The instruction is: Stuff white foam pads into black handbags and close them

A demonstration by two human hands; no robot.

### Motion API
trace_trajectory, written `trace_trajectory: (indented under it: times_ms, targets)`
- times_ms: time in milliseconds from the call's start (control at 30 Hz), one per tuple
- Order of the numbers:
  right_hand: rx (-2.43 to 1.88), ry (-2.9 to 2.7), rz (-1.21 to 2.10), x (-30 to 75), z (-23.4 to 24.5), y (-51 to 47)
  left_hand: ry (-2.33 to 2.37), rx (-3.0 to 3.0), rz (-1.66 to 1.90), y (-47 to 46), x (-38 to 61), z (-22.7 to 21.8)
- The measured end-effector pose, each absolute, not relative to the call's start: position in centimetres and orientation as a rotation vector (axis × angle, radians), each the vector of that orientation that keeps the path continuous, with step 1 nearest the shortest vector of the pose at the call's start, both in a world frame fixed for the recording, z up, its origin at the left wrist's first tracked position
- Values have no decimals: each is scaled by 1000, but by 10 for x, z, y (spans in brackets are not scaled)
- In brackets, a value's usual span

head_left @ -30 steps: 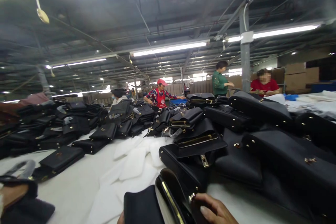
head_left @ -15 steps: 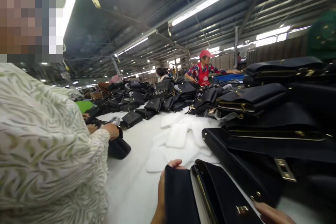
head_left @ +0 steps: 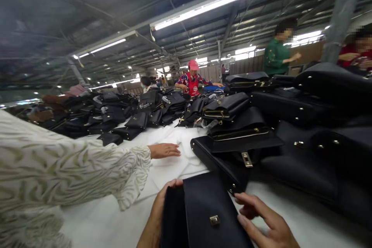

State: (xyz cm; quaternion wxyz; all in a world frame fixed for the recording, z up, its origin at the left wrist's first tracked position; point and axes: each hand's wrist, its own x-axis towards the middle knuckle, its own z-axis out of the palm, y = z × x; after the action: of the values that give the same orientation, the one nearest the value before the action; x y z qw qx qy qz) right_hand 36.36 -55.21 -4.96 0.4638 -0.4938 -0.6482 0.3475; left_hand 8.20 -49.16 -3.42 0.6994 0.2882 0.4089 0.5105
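A black handbag (head_left: pixel 215 205) with a small gold clasp stands at the front of the view, its flap lying down over the front. My left hand (head_left: pixel 158 209) grips its left side, fingers behind the top edge. At the bag's right edge is my right hand (head_left: pixel 261 217), its fingers apart and slightly bent, the thumb at the flap's side. The lower part of the bag is cut off by the frame. Just beyond it lie thin white padding sheets (head_left: pixel 171 166).
A co-worker's sleeve (head_left: pixel 87 170) and hand (head_left: pixel 165 150) reach in from the left over the sheets. Piled black bags (head_left: pixel 232 104) with gold fittings fill the right side, and more bags (head_left: pixel 136 120) lie farther back. A person in a red cap (head_left: pixel 193 81) stands beyond.
The bag's open top is now covered by its flap. My right hand has come up along its side. The co-worker's arm now stretches over the sheets, and my view has turned right.
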Motion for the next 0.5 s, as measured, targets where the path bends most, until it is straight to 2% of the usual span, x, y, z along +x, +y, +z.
trace_trajectory:
  times_ms: [333,500]
  targets:
    - [-796,-2168,-352,371,11,-582,791,864,887,-493,155,61]
    - [-550,-2320,-613,367,35,-592,767,1024,830,-501,208,89]
